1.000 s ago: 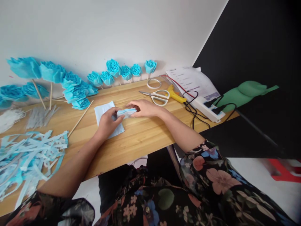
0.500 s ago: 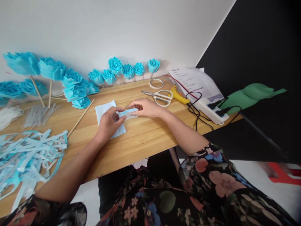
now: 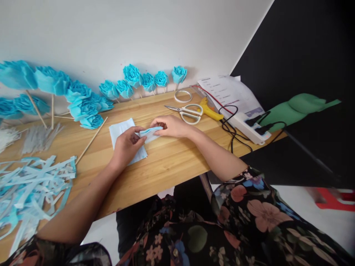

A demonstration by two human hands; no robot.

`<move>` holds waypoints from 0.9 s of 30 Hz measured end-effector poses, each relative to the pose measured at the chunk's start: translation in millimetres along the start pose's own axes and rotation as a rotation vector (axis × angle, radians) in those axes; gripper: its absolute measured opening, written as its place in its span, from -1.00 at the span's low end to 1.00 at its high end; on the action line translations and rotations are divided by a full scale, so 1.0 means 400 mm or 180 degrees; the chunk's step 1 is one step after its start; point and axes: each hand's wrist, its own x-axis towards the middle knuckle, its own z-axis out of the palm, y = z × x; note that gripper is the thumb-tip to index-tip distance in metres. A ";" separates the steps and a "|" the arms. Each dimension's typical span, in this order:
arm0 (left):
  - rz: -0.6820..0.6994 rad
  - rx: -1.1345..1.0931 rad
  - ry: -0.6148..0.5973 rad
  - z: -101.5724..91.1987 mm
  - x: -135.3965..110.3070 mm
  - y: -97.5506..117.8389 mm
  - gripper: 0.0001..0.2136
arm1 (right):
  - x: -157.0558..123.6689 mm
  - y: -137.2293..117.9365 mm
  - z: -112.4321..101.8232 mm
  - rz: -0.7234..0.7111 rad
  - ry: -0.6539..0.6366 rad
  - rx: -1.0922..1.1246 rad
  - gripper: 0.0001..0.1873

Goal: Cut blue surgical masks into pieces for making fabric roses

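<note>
A folded strip of light blue paper [image 3: 150, 132] is pinched at both ends just above the wooden table [image 3: 166, 159]. My left hand [image 3: 126, 146] grips its left end with thumb and fingers closed. My right hand [image 3: 172, 126] grips its right end, fingers curled over it. Under my left hand lies a flat stack of pale blue paper sheets [image 3: 119, 130].
Blue paper roses [image 3: 83, 107] on sticks lie along the wall. A heap of cut paper strips [image 3: 30, 184] fills the left front. Scissors [image 3: 185, 111], a tape ring [image 3: 183, 96], a yellow tool [image 3: 212, 112], a power strip [image 3: 248, 127] with cables and printed sheets [image 3: 227, 92] sit to the right.
Both hands keep hold of the folded strip and shift only slightly. The view has drifted a little.
</note>
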 end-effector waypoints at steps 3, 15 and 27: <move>-0.0002 0.0043 0.0039 0.000 0.000 0.003 -0.73 | 0.001 0.003 0.003 0.0000 -0.0011 -0.0039 -0.73; 0.0189 -0.0152 0.0399 0.001 0.001 -0.025 -0.80 | -0.001 -0.014 0.008 -0.0041 0.0340 0.0020 -0.80; -0.0060 0.0202 0.0153 -0.008 0.001 0.006 -0.75 | -0.003 -0.019 0.010 0.0152 0.0099 -0.0042 -0.81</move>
